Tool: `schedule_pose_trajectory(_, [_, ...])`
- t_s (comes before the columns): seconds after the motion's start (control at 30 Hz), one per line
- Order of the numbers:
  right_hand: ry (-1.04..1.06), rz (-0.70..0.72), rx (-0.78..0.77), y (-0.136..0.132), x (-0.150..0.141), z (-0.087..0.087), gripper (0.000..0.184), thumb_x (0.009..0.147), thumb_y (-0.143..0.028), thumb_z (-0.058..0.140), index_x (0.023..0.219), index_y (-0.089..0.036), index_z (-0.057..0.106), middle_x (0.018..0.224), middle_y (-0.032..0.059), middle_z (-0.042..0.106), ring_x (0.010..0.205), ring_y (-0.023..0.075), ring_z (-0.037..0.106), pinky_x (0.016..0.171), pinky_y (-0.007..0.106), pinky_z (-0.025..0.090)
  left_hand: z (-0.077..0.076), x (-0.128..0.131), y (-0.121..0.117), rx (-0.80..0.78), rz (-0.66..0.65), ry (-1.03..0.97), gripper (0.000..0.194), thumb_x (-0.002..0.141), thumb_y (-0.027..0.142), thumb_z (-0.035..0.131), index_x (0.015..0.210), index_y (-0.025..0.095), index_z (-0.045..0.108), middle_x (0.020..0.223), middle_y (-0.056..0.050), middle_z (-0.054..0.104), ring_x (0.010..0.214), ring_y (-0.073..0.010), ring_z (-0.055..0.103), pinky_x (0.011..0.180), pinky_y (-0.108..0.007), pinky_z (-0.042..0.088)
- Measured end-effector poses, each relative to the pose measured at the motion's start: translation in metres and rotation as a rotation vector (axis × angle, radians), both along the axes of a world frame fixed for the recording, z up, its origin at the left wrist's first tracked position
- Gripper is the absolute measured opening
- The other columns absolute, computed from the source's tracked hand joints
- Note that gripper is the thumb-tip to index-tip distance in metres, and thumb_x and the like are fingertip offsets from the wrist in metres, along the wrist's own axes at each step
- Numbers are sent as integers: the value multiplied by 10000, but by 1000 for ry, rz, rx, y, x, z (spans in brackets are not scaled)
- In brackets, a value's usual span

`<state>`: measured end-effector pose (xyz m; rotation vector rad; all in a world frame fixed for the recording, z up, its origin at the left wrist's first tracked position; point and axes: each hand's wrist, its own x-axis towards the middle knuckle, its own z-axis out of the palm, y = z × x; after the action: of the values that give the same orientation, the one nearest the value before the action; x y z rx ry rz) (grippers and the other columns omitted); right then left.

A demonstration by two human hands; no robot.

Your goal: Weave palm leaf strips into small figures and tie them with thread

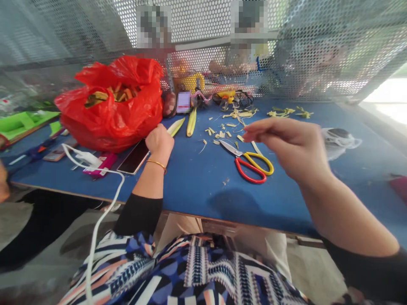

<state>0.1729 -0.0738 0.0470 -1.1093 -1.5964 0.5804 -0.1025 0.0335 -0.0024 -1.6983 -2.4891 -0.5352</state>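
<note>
My left hand (pixel 159 145) is closed in a fist beside the red bag, over the top end of a black phone (pixel 135 156). A pale yellow-green, leafy stalk (pixel 176 127) sticks out from its far side, its near end hidden by the fingers. Another such stalk (pixel 191 123) lies just to the right. My right hand (pixel 289 148) is raised above the table, thumb and fingertips pinched together; whatever they hold is too small to make out. Below and left of it, scissors (pixel 251 164) with one red and one yellow handle lie with blades pointing away. Short pale cut pieces (pixel 221 134) are scattered beyond them.
A red plastic bag (pixel 111 114) full of brownish-yellow pieces stands at left. A white cable (pixel 119 186) crosses the table edge. Leafy scraps (pixel 281 112) lie at the back, near a perforated metal screen (pixel 203 59). People sit behind it. A white item (pixel 341 140) is at right.
</note>
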Motion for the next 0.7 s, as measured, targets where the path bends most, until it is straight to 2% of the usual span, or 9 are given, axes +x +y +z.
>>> schedule_pose_trajectory(0.1, [46,3,-221,35,-3,-15,118,746,-169,629,800,-176,734,694,14,725,689,159,679,716,315,546,13,10,-11,229,-31,-147,226,877,141,501,1036,147,663,946,-163,720,993,-327,671,873,-444,487])
schedule_pose_trajectory(0.17, [35,33,-353,49,-8,-25,102,750,-199,664,819,-164,730,682,19,719,676,155,665,696,302,525,19,27,-16,341,-189,-361,112,852,160,551,904,187,646,852,-86,711,924,-266,679,833,-375,503])
schedule_pose_trajectory(0.2, [34,29,-396,52,-12,-29,110,758,-233,680,830,-160,721,677,21,714,670,155,658,678,296,515,20,38,-18,350,-284,-530,76,841,168,567,874,192,630,794,-55,698,844,-232,684,772,-332,512])
schedule_pose_trajectory(0.27, [107,-3,-465,55,-24,-34,177,793,-320,687,868,-159,688,728,33,719,682,152,659,628,272,498,17,63,-19,287,-396,-882,48,842,189,561,863,195,604,700,-18,664,668,-187,666,631,-281,501])
schedule_pose_trajectory(0.3, [166,2,-512,55,-30,-35,204,812,-351,680,880,-159,667,783,48,725,697,150,668,598,257,491,13,74,-19,278,-428,-988,34,836,194,563,846,196,596,683,-7,655,609,-167,646,588,-263,484])
schedule_pose_trajectory(0.43, [379,-21,-615,56,-50,-39,270,835,-427,669,834,-172,581,861,62,702,671,130,658,518,218,467,-7,108,-24,390,-511,-1077,32,785,184,620,769,191,592,631,15,628,603,-130,612,585,-223,445])
schedule_pose_trajectory(0.57, [430,-70,-580,63,-49,-55,183,806,-326,670,823,-179,562,808,36,667,676,135,632,520,224,471,-21,117,-35,219,-519,-1368,84,769,241,657,755,184,598,624,19,625,584,-115,586,575,-221,446])
schedule_pose_trajectory(0.7, [350,-54,-507,65,-36,-71,132,755,-245,635,857,-175,591,807,18,671,690,146,610,594,271,496,-21,115,-40,-19,-458,-1582,239,704,374,741,731,173,614,646,3,633,573,-119,569,534,-231,435])
